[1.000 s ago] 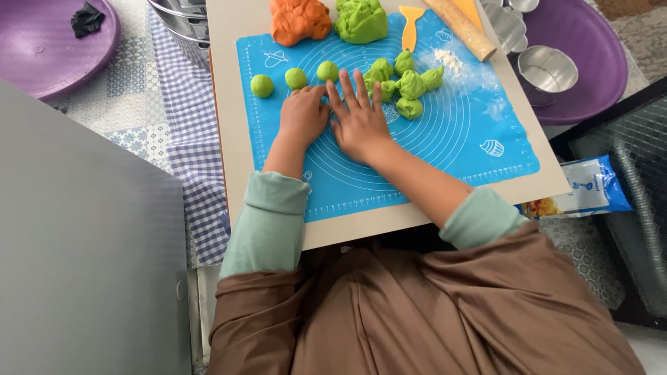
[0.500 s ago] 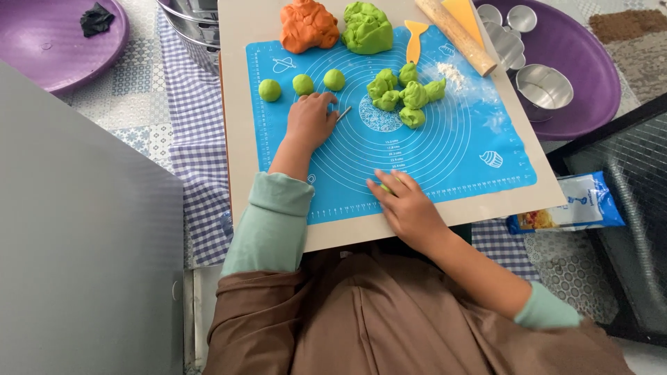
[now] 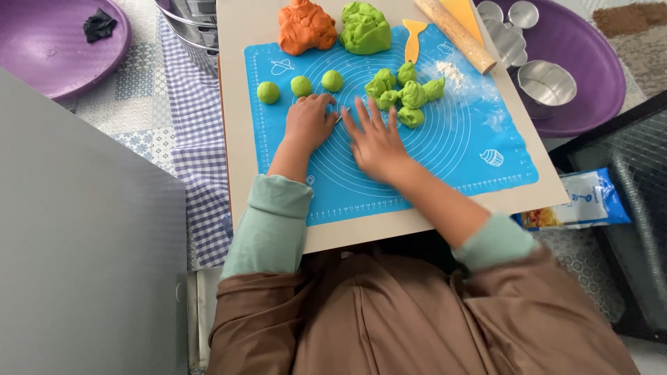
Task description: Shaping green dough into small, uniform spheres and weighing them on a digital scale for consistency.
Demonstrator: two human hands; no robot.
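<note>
My left hand (image 3: pixel 309 125) rests on the blue silicone mat (image 3: pixel 445 160) with its fingers curled under; nothing shows in it. Just above it lie three small green dough balls (image 3: pixel 301 86) in a row. My right hand (image 3: pixel 375 139) lies flat on the mat right beside the left, fingers spread, palm down; anything under the palm is hidden. A cluster of torn green dough pieces (image 3: pixel 403 94) sits just beyond its fingertips.
At the mat's far edge are an orange dough lump (image 3: pixel 306 28), a big green dough lump (image 3: pixel 365 28), an orange scraper (image 3: pixel 415 38), a wooden rolling pin (image 3: pixel 455 35) and spilled flour (image 3: pixel 451 69). A purple tray (image 3: pixel 604 76) holds metal cups; a packet (image 3: pixel 583 201) lies right.
My right hand left the left hand, dropped to the mat's near edge, and has now come back up beside the left hand. The left hand stayed below the balls.
</note>
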